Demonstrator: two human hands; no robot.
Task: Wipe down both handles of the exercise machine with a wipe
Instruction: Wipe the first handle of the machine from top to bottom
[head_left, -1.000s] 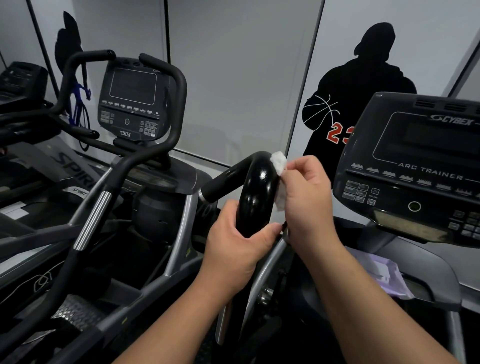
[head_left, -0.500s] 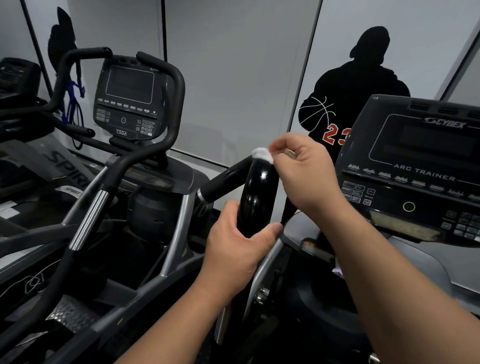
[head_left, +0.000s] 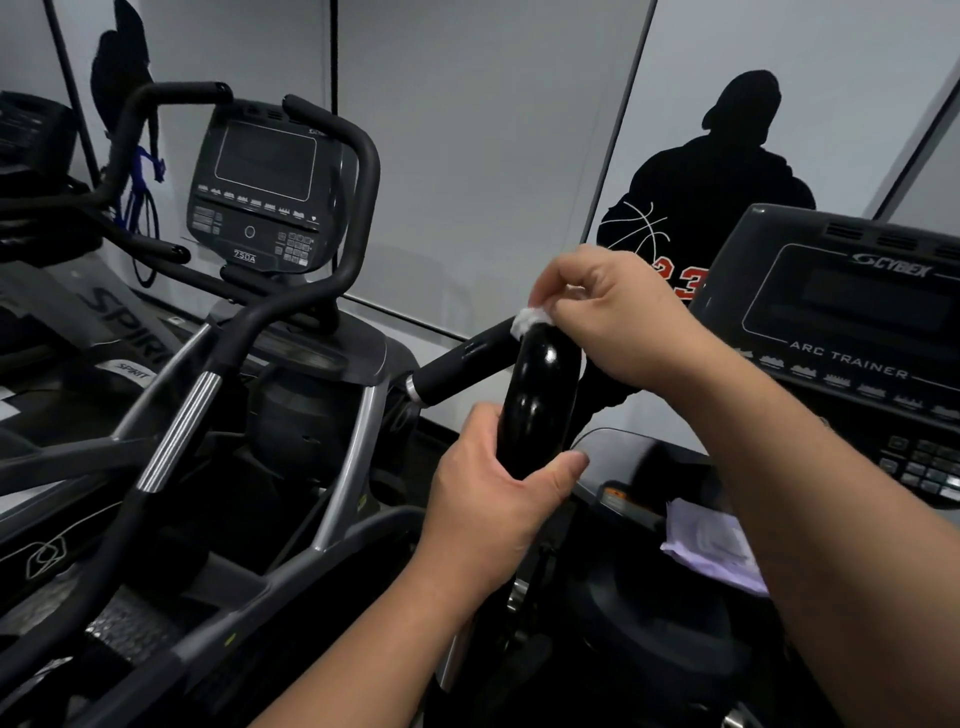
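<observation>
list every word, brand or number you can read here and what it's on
"CYBEX": top of the right console.
"ARC TRAINER": same console, under its screen.
"750A": bottom of the left console.
"SPIRIT": label on the far-left machine, and again larger on its frame.
"23": red, on the wall silhouette.
Console button labels: too small to read.

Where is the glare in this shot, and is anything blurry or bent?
Head view: bright glare spots sit on the glossy black handle; the wipe under the right hand is washed out and soft; wide-angle distortion tilts the wall panel seams; the room is dim, and the left hand looks sharp.
</observation>
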